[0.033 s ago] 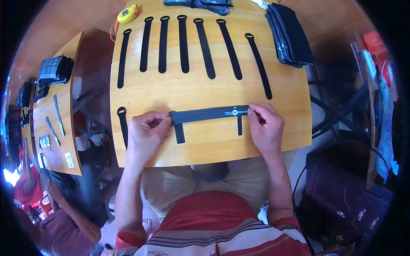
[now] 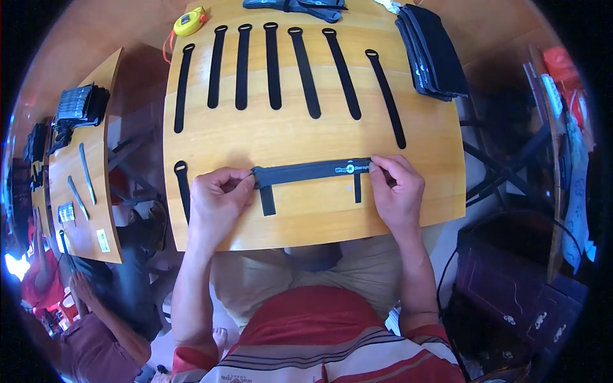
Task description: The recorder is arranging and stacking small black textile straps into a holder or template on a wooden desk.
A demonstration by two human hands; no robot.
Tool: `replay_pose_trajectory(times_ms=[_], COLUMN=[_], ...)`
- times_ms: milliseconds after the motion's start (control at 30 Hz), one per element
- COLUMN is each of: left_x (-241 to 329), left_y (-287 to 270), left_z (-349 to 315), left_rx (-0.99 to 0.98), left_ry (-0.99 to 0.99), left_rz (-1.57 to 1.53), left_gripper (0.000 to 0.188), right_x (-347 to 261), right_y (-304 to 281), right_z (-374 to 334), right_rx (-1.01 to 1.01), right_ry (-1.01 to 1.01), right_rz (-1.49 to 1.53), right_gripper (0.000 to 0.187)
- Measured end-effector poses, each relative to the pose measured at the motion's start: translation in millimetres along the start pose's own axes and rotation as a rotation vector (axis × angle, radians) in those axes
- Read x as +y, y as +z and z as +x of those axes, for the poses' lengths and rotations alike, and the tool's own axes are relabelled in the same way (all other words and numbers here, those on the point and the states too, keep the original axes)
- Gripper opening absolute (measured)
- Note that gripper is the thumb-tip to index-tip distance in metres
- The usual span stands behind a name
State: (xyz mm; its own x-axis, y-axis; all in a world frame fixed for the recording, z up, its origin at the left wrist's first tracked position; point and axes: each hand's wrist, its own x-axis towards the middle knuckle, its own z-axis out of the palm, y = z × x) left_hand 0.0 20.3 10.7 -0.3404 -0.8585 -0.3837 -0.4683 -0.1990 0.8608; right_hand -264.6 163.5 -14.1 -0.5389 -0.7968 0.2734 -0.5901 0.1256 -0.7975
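Both hands [image 2: 220, 199] [image 2: 401, 193] pinch the dark strip [image 2: 297, 175] (one at each end), stretched between them.

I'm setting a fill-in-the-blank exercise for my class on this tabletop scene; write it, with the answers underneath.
1. The left hand and right hand pinch a dark fabric band, with ____ narrow tabs showing on its near side.
2. The far row holds ____ black straps with slotted ends.
3. The case of the tape measure is coloured ____.
4. The folded dark fabric stack lies toward the table's far ____ corner.

Answers: two; seven; yellow; right.
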Motion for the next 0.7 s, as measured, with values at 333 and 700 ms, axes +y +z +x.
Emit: replay_pose_trajectory(times_ms=[333,700], left_x=[5.1,3.0], left_y=[0.4,-0.2], left_z=[-1.7,-0.9], left_rx=[0.006,-0.005], left_ry=[-0.022,-0.03], left_rz=[0.002,-0.017], left_gripper=[0.011,0.011], right_x=[-1.9,-1.1], right_y=[-3.5,-3.1], right_z=[2.6,0.9], right_rx=[-0.02,-0.033], right_ry=[-0.025,0.007], right_rz=[-0.045,-0.031], right_gripper=[0.011,0.012])
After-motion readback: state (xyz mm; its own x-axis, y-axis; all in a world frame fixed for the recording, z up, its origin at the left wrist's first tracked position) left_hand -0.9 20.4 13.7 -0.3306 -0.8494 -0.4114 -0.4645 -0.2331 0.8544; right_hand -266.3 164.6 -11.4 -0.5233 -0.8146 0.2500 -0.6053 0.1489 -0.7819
